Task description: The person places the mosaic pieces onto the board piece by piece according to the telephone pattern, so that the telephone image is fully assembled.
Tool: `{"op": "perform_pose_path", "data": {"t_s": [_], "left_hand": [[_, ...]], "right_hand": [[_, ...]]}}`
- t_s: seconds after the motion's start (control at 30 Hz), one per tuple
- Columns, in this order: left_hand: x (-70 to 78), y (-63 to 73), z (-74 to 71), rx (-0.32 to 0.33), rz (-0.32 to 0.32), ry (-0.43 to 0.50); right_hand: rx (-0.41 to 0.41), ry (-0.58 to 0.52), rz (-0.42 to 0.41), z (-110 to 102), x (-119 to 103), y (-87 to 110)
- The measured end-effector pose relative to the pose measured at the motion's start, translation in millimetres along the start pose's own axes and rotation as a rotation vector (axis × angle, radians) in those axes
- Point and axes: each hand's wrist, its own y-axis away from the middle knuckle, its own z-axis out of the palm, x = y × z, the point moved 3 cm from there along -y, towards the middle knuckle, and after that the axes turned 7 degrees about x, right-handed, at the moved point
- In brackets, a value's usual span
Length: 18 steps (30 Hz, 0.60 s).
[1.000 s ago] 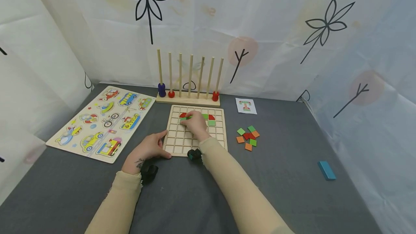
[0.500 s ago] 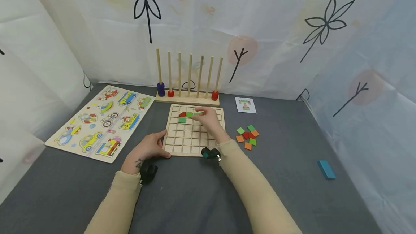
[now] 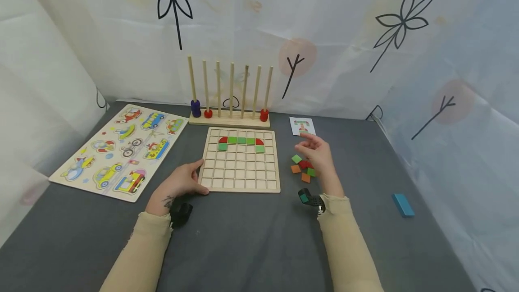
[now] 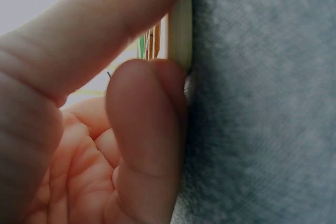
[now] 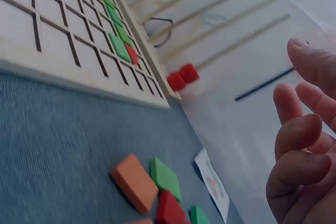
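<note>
In the head view, a wooden grid board [image 3: 239, 166] bears a row of green tiles [image 3: 241, 140] with a red quarter-round tile [image 3: 223, 139] at each end. One green tile lies under each red one. My left hand [image 3: 178, 188] holds the board at its near left corner, thumb and a finger against the edge. Over the pile of loose tiles [image 3: 296, 169], my right hand [image 3: 320, 157] hovers with bent fingers. Its fingers [image 5: 296, 129] hold nothing in the right wrist view; orange, green and red tiles lie below. The hand hides part of the pile.
Behind the board stands a rack of wooden pegs [image 3: 231, 118] with blue and red beads. A vehicle puzzle board [image 3: 121, 152] lies to the left. A pattern card [image 3: 302, 126] is at the back right, and a blue block [image 3: 403, 205] lies far right.
My right hand has left the board and moved right, over the loose tiles. The green and red row is now uncovered. The left hand stays at the board's corner.
</note>
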Motion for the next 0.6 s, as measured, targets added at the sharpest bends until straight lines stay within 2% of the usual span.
{"op": "perform_pose_path", "data": {"t_s": [0.17, 0.37, 0.6], "left_hand": [[-0.3, -1.3, -0.7, 0.000, -0.012, -0.008], [0.3, -2.7, -0.1, -0.004, -0.011, -0.013], [1.0, -2.2, -0.8, -0.011, -0.024, -0.004]], "right_hand": [[0.039, -0.023, 0.010, -20.8, 8.4, 5.3], [0.055, 0.069, 0.038, -37.6, 21.9, 4.3], [0.110, 0.187, 0.134, -50.3, 38.4, 0.3]]}}
